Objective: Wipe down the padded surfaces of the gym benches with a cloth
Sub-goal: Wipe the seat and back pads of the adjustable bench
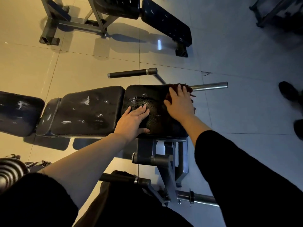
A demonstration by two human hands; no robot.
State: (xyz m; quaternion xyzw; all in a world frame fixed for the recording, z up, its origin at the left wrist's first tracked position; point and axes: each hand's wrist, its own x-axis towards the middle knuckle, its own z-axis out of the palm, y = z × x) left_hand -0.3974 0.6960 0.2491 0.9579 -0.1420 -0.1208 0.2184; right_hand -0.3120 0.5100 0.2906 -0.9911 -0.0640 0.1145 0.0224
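Right hand [179,102] flat on cloth [188,89] (far pad corner), left hand [133,120] flat on seat pad [154,99]

The long black padded gym bench [88,110] runs across the glossy tiled floor [49,66], its vinyl cut into separate pads, cracked and scuffed white in places. The seat pad under the hands shines wet. A dark reddish-brown fringed cloth [177,88] lies on that pad's far corner, beneath the right hand [179,104], whose flat grip presses it down. Beside that grip, the left hand [133,122] rests spread on the pad's near edge. Beyond the cloth, a bare steel bar [211,86] juts from the frame. A second black padded bench [165,22] stands on the floor farther off.
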